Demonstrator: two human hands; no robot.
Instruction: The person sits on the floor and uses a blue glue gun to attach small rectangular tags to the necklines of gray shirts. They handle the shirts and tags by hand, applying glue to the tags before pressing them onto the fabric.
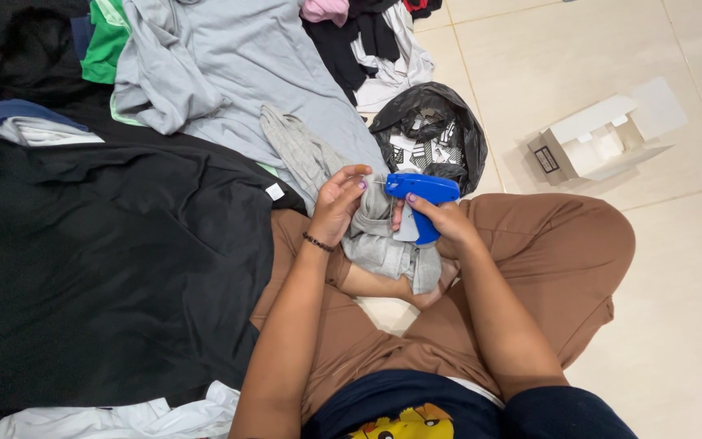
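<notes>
So I'm sitting cross-legged on the tiled floor (692,325) with a grey garment (375,240) bunched in my lap. My left hand (336,203) is curled around a fold of it, fingers closed and pinching the cloth right at the tip of the blue tagging gun (421,192). My right hand (442,219) is wrapped shut around the gun's grip, with a small pale tag tucked just under it against the fabric.

Looks to me like I'm at the tagging step: needle lined up on the pinched bit of cloth. My guess is the next move needs the fold held taut and my fingertips kept clear of the needle before squeezing.

Containers: a black plastic bag (432,122) sits just past my knee, open at the top, with something black-and-white patterned inside, can't tell what. An open white cardboard box (591,142) lies on the floor to the right; it looks empty. Piles of clothes (205,73) are spread to my left.
</notes>
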